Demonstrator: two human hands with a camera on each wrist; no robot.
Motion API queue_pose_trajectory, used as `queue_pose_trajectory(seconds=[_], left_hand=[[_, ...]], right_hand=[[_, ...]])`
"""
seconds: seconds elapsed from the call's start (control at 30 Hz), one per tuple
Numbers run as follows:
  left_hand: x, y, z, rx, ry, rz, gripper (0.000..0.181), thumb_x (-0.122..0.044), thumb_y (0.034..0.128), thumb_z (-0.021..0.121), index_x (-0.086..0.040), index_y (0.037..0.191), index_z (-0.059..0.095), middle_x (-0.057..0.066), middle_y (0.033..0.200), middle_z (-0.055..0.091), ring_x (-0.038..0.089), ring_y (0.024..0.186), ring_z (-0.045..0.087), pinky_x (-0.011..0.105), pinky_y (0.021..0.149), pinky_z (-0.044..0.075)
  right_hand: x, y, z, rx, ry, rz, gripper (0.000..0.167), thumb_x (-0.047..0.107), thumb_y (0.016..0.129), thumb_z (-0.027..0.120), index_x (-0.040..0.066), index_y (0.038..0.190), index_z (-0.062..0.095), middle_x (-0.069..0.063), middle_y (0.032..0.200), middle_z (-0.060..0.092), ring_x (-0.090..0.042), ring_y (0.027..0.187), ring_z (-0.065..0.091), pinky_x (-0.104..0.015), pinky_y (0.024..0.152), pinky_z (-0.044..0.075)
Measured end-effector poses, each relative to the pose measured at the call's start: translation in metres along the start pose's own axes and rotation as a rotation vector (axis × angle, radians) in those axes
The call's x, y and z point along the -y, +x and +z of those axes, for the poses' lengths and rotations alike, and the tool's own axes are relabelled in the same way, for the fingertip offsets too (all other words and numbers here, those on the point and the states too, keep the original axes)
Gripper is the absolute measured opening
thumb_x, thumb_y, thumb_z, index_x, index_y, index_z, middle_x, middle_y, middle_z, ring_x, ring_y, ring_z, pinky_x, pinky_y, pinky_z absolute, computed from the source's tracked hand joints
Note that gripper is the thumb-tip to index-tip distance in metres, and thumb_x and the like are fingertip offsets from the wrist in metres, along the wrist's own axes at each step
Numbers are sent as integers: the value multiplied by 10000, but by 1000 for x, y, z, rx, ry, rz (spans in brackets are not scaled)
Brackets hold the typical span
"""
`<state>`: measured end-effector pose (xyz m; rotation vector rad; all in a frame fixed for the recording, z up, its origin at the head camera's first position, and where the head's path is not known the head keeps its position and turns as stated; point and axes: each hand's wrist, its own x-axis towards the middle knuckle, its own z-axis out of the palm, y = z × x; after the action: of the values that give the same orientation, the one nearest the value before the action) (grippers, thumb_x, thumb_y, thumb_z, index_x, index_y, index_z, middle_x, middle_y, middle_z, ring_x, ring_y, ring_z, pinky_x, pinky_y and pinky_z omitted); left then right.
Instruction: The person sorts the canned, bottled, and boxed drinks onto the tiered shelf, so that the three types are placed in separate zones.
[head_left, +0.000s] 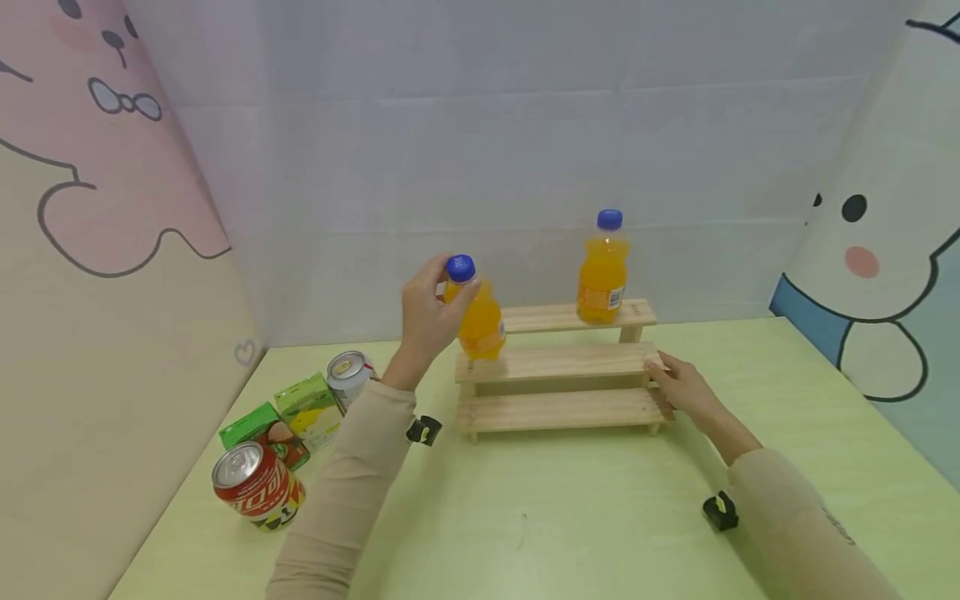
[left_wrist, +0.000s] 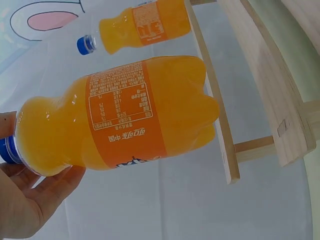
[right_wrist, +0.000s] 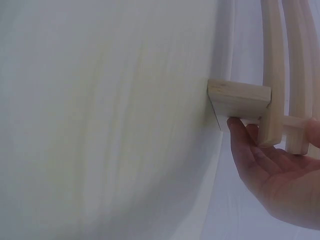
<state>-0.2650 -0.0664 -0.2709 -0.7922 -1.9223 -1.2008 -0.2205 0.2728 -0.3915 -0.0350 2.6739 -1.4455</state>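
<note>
My left hand [head_left: 427, 321] grips an orange soda bottle [head_left: 483, 327] with a blue cap near its neck. The bottle leans slightly and hangs by the left end of a three-tier wooden shelf [head_left: 562, 363]; the left wrist view shows its base beside the top tier. At the shelf's right end my right hand [head_left: 690, 390] holds the middle tier, fingers curled beneath the wood in the right wrist view [right_wrist: 280, 185]. A second orange soda bottle [head_left: 602, 279] stands upright on the top tier, toward the right.
To the left on the light green table [head_left: 585, 517] are a red can [head_left: 258, 487], a silver can [head_left: 349, 377], a green carton [head_left: 266, 433] and a yellow-green carton [head_left: 309, 410]. A pale curtain [head_left: 480, 150] hangs behind the shelf. Cartoon-printed panels flank both sides.
</note>
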Motion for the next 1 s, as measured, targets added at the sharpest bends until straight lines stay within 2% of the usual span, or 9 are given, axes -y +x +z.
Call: queue_pose_trajectory(seconds=[0.13, 0.33, 0.43, 0.5, 0.57, 0.67, 0.8, 0.87, 1.0], left_hand=[[1, 2, 6, -3, -4, -1, 241, -46, 793, 685, 65, 985, 589, 148, 851, 640, 258, 784, 614, 319, 524, 528], [5, 7, 17, -16, 12, 5, 239, -58, 800, 678, 71, 982, 591, 150, 851, 637, 256, 782, 598, 241, 485, 466], [7, 9, 22, -10, 22, -4, 248, -67, 805, 674, 72, 993, 589, 153, 866, 637, 262, 796, 595, 264, 501, 468], [9, 10, 25, -5, 34, -11, 254, -78, 809, 674, 68, 998, 589, 150, 869, 639, 261, 798, 594, 272, 504, 462], [10, 11, 27, -3, 44, -15, 255, -81, 809, 675, 64, 1001, 589, 148, 872, 639, 261, 794, 591, 287, 510, 462], [11, 12, 30, -6, 51, -12, 259, -73, 803, 681, 66, 1002, 589, 152, 873, 640, 264, 794, 590, 296, 528, 466], [13, 16, 35, 4, 50, -23, 261, -80, 809, 678, 64, 1007, 587, 155, 890, 640, 269, 807, 583, 344, 604, 489], [13, 18, 36, 13, 53, -42, 266, -97, 815, 676, 59, 1013, 589, 153, 907, 642, 272, 822, 579, 356, 660, 492], [12, 20, 39, 28, 60, -83, 285, -108, 816, 677, 57, 1031, 590, 156, 950, 644, 283, 868, 585, 367, 777, 480]], right_hand=[[-1, 0, -1, -3, 3, -5, 640, 375, 991, 282, -69, 1417, 105, -369, 1316, 332, -465, 1146, 414, -393, 755, 499], [-3, 0, -1, -15, 8, -13, 635, 376, 988, 297, -59, 1419, 134, -369, 1277, 385, -397, 1051, 489, -305, 660, 490], [-4, 0, -1, -24, 11, -15, 628, 374, 988, 297, -56, 1420, 145, -367, 1279, 386, -370, 1008, 501, -292, 636, 479], [-5, 0, -1, -26, 15, -18, 624, 370, 989, 298, -57, 1419, 149, -365, 1282, 385, -339, 964, 521, -276, 618, 471], [-4, 0, -1, -25, 28, -16, 618, 362, 990, 306, -54, 1420, 150, -367, 1280, 385, -284, 848, 527, -270, 569, 452], [-2, 0, 0, -24, 25, -17, 624, 362, 989, 310, -61, 1418, 146, -368, 1281, 383, -284, 857, 531, -276, 584, 451], [-3, 1, 1, -31, 9, -21, 625, 362, 991, 305, -75, 1411, 152, -366, 1292, 369, -420, 1097, 466, -372, 758, 479], [-3, 2, 1, -37, 3, -25, 616, 357, 992, 304, -75, 1408, 167, -364, 1290, 374, -441, 1143, 429, -395, 803, 467], [-3, 1, 1, -46, -3, -29, 596, 338, 994, 308, -80, 1402, 187, -365, 1270, 399, -389, 1062, 486, -321, 726, 474]])
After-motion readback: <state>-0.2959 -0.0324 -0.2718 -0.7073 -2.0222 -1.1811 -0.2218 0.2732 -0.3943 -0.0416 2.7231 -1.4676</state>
